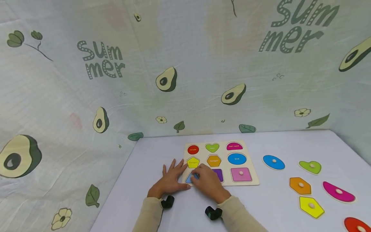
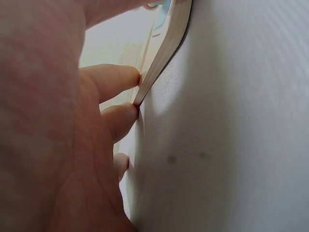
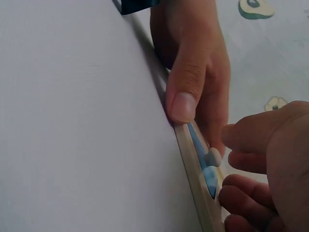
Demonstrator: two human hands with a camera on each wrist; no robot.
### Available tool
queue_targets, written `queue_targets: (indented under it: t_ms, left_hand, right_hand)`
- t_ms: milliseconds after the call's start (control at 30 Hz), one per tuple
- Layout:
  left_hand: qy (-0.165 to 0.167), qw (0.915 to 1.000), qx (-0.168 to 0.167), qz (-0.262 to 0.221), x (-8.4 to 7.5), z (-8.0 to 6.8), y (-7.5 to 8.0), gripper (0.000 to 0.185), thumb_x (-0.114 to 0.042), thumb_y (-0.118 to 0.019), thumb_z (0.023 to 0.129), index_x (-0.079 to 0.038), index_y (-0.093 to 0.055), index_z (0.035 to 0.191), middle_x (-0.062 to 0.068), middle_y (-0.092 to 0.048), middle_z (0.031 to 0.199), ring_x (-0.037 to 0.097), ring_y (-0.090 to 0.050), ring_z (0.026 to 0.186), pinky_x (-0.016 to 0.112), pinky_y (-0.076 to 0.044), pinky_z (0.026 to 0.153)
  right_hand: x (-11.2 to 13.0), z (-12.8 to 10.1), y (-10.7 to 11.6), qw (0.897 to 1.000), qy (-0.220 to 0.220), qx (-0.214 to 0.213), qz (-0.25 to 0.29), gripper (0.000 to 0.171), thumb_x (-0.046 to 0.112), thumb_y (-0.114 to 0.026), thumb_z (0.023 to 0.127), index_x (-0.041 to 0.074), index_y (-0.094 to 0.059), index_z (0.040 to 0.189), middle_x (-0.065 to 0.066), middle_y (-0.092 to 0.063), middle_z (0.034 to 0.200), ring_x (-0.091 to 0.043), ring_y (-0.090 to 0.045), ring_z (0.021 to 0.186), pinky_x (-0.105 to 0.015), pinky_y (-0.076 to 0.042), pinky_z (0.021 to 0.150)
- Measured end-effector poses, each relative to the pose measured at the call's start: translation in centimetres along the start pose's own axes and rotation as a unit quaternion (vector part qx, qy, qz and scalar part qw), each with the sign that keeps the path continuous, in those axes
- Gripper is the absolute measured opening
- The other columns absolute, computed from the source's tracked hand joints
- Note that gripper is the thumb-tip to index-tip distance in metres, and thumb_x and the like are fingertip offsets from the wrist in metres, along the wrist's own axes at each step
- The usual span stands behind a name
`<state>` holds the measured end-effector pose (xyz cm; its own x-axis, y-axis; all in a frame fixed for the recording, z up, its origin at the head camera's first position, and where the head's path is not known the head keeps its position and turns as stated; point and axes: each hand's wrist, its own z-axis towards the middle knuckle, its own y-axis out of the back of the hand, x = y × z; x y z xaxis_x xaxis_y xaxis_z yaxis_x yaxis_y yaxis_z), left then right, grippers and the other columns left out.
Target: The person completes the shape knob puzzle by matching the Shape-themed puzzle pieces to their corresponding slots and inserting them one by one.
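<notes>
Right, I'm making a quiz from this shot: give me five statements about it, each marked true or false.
1. The left hand touches the board. True.
2. The triangle piece is red. False: the triangle piece is blue.
3. The pink piece sits in the board. True.
4. The oval piece lies on the board. False: the oval piece lies on the table.
5. The pentagon piece is yellow. True.

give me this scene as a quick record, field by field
board: cream wooden puzzle board, flat on white tabletop
left hand: fingers spread, touching the board's left side
right hand: at blue triangular piece, contact with its round knob unclear
also on board: pink rectangular piece, lower right
loose, right of board: blue oval, green heart, orange hexagon, magenta half-round, yellow pentagon, red piece cut off by frame
backdrop: avocado-printed cloth
</notes>
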<state>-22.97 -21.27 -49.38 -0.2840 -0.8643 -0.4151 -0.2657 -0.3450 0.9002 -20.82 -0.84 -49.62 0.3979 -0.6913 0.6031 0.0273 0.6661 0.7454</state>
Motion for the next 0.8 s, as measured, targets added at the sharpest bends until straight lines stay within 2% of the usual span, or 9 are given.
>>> queue_targets:
  t_ms: [167,500,800]
  left_hand:
    - [0.002,1.0000,0.000,-0.001,0.0,-0.1,-0.1,0.093,-0.062,-0.071,0.078,-0.025,-0.038,0.157,-0.002,-0.021,0.166,0.035,0.001,0.153,0.071,0.013,0.110]
    - [0.008,1.0000,0.000,0.005,0.0,-0.2,-0.3,0.094,-0.065,-0.068,0.078,-0.027,-0.036,0.157,-0.004,-0.020,0.166,0.033,0.002,0.153,0.069,0.012,0.112]
    - [0.017,0.9998,-0.001,0.003,-0.1,-0.1,-0.3,0.097,-0.066,-0.069,0.076,-0.025,-0.036,0.157,-0.002,-0.020,0.166,0.034,0.002,0.153,0.069,0.013,0.111]
  right_hand:
    - [-0.1,-0.3,1.3,0.997,-0.010,-0.003,0.071,0.019,0.025,-0.074,0.092,0.012,-0.077,0.105,0.007,-0.063,0.092,-0.009,-0.057,0.085,-0.029,-0.056,0.079]
    - [-2.1,-1.1,5.4,0.995,-0.030,-0.055,0.079,0.017,0.019,-0.076,0.090,0.013,-0.076,0.106,0.009,-0.066,0.094,-0.009,-0.060,0.087,-0.027,-0.057,0.077]
    - [-4.9,-2.2,8.6,0.994,-0.008,-0.091,0.052,0.014,0.017,-0.075,0.089,0.010,-0.076,0.102,0.009,-0.067,0.090,-0.009,-0.061,0.084,-0.031,-0.056,0.074]
